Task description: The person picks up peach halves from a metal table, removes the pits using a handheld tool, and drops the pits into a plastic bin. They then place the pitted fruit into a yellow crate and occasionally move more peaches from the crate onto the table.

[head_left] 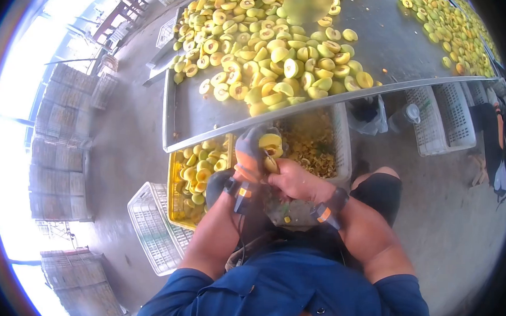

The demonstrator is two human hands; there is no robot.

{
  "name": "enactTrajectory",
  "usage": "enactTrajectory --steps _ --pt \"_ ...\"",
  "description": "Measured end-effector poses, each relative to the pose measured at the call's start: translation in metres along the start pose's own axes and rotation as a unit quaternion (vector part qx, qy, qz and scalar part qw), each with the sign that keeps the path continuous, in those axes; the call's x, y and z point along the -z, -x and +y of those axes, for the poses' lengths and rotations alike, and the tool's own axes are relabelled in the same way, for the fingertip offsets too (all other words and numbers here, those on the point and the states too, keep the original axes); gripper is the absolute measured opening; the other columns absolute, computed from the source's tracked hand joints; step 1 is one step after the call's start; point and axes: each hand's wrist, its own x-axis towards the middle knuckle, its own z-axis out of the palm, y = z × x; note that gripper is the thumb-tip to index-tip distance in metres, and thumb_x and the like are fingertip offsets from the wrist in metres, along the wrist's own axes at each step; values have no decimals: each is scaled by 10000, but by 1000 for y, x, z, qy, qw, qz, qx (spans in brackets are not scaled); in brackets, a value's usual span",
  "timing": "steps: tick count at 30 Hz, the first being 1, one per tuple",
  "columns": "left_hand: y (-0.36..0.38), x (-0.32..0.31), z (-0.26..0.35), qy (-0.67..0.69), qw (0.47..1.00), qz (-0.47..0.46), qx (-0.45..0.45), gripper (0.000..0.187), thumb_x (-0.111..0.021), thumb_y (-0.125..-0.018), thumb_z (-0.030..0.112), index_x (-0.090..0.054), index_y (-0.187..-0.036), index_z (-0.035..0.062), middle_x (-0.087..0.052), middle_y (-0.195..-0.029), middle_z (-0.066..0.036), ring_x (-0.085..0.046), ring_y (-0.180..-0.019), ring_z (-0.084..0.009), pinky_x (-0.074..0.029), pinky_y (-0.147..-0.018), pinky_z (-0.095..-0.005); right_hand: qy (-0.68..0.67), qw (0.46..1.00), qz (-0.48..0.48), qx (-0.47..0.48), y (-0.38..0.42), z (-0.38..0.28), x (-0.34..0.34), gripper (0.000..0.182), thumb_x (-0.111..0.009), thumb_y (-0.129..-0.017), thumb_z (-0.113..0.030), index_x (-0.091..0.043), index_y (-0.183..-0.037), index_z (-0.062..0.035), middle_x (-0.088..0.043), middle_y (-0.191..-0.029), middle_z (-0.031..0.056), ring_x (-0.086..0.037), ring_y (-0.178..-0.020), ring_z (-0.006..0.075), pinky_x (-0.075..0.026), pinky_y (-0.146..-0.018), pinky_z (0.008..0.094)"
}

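My left hand (249, 154), in a grey and orange glove, is closed around a yellow peach half (271, 141) just below the table edge. Bare and closed, my right hand (295, 180) is close beside it, its fingers near the fruit. A thin, dark-edged piece shows between the hands, but what my right fingers grip is mostly hidden. Below the hands is a crate (341, 140) with brown and yellow scraps inside. Left of my gloved hand, a yellow crate (172, 198) holds many peach halves (201, 171).
A metal-rimmed table (206, 112) carries a large heap of cut peaches (271, 50), with another heap (450, 25) at right. White crates stand at left (154, 230) and under the table at right (454, 118). Stacked crates (61, 161) line the far left.
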Motion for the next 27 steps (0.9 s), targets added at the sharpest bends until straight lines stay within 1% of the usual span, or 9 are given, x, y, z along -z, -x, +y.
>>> enactTrajectory --steps 3,5,7,13,16,19,22,26,27 --pt "5 -10 -16 48 997 64 -7 346 -631 -933 -73 -712 -1265 -13 -783 -1127 -141 -771 -968 -229 -634 -795 -342 135 967 74 202 -18 28 -8 97 -589 -1049 -109 -602 -983 -39 -593 -730 33 -515 -491 135 -398 -454 317" --pt "6 -12 -24 -1 996 76 -52 348 -672 -916 -54 -709 -1260 -17 -780 -1124 -142 -771 -965 -238 -631 -796 -350 94 978 73 170 -18 37 -5 97 -595 -1051 -115 -597 -981 -48 -580 -728 23 -502 -486 131 -391 -451 317" --pt "9 0 -4 -136 984 39 -108 438 -788 -904 27 -674 -1324 -25 -769 -1167 -109 -755 -1022 -191 -633 -832 -336 -92 993 13 -76 8 -5 -8 90 -594 -1060 -117 -590 -992 -58 -572 -725 17 -490 -481 128 -386 -449 315" --pt "6 5 31 6 998 -15 -54 464 -768 -966 132 -617 -1381 -9 -763 -1142 -124 -756 -994 -240 -636 -858 -376 -128 987 -66 -73 16 -8 3 74 -576 -1089 -121 -556 -1028 -85 -522 -667 -10 -452 -471 98 -368 -433 310" --pt "-11 13 37 507 802 39 312 398 -653 -1071 289 -623 -1346 3 -755 -1157 -140 -752 -1002 -281 -638 -903 -413 -113 991 -41 -65 29 -22 2 102 -600 -1076 -136 -573 -999 -75 -525 -653 -4 -489 -477 107 -398 -439 313" --pt "-11 24 12 188 979 -28 71 421 -621 -1090 320 -623 -1346 -14 -749 -1191 -159 -742 -1047 -306 -622 -944 -443 22 993 96 -61 19 -15 17 130 -626 -1043 -145 -596 -954 -55 -553 -666 19 -546 -490 132 -432 -444 321" --pt "-9 43 -18 -48 996 7 -74 450 -589 -1109 351 -623 -1346 -31 -743 -1226 -178 -733 -1093 -331 -606 -985 -473 49 981 165 -91 -1 12 34 145 -634 -998 -137 -610 -909 -25 -584 -679 40 -579 -490 157 -444 -433 335" --pt "1 81 -63 3 999 31 -22 499 -546 -1135 392 -623 -1346 -53 -735 -1272 -203 -720 -1153 -364 -584 -1040 -513 -17 985 160 -59 0 6 32 161 -646 -1006 -159 -577 -910 -49 -570 -663 36 -548 -476 150 -429 -441 332" --pt "3 95 -68 253 963 13 96 456 -568 -1131 345 -626 -1349 -52 -740 -1270 -190 -731 -1138 -347 -596 -1023 -489 -43 984 165 -60 0 9 34 165 -651 -1010 -166 -564 -917 -60 -563 -657 32 -549 -484 147 -427 -451 327"
